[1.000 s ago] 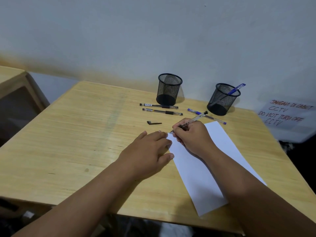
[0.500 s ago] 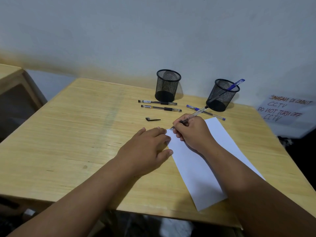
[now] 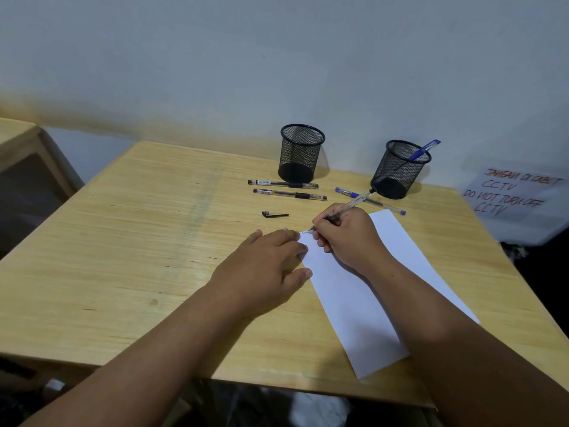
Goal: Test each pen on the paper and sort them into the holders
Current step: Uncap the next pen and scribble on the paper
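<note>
My right hand (image 3: 348, 238) grips a clear black-ink pen (image 3: 354, 201), its tip touching the far left corner of the white paper (image 3: 366, 306), where a small dark mark shows. My left hand (image 3: 264, 266) lies flat, fingers straight, pressing the paper's left edge. Two capped black pens (image 3: 283, 184) (image 3: 289, 194) lie side by side in front of the left mesh holder (image 3: 301, 152), which looks empty. A blue pen (image 3: 381, 204) lies on the table by the right mesh holder (image 3: 400, 169), which has one blue pen (image 3: 426, 149) in it. A loose black cap (image 3: 274, 214) lies near my hands.
The wooden table (image 3: 138, 241) stands against a pale wall. A handwritten CCTV notice (image 3: 511, 195) hangs off to the right, beyond the table's edge. Another wooden piece of furniture (image 3: 18, 140) stands at the left.
The pen tip has made a small mark at the paper's corner. My hands have barely shifted; the view has dropped slightly.
</note>
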